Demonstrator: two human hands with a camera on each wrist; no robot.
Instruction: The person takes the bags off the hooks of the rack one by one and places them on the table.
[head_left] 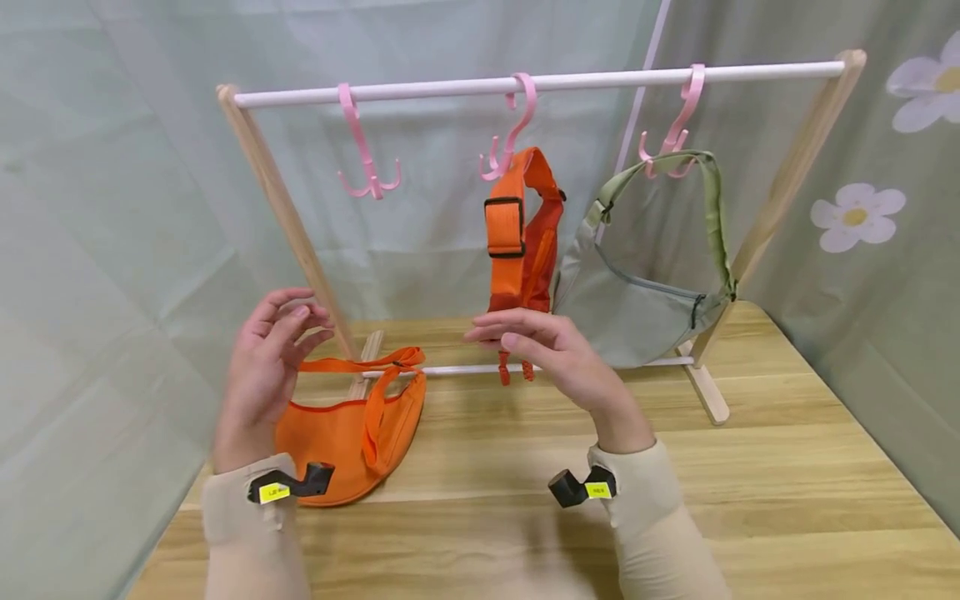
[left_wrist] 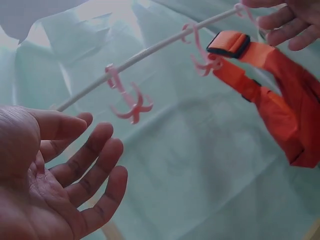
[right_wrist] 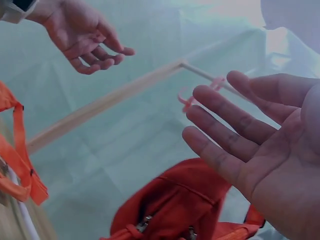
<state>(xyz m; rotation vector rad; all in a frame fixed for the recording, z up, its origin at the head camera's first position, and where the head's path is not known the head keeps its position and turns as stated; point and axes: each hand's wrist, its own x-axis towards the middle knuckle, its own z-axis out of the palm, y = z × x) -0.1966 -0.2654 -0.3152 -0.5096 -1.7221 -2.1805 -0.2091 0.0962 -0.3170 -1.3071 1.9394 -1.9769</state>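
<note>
My left hand (head_left: 262, 375) is raised at the left, fingers loosely bent and holding nothing. Below and beside it, an orange shoulder bag (head_left: 333, 446) lies on the table with its strap loose on top. My right hand (head_left: 566, 358) hovers in the middle, also holding nothing, its relaxed fingers in front of the lower part of a red-orange bag (head_left: 543, 258). That bag hangs by its strap from the middle pink hook (head_left: 517, 125). In the right wrist view its red body (right_wrist: 170, 195) and zips show below the fingers. A grey-green shoulder bag (head_left: 637, 312) hangs from the right pink hook (head_left: 682, 125).
A rack with a white top rod (head_left: 450, 88) and wooden legs (head_left: 288, 217) stands on the wooden table (head_left: 465, 467). At the left of the rod hangs a bare pink hook (head_left: 363, 154). A pale curtain (head_left: 112, 250) closes off the back and sides.
</note>
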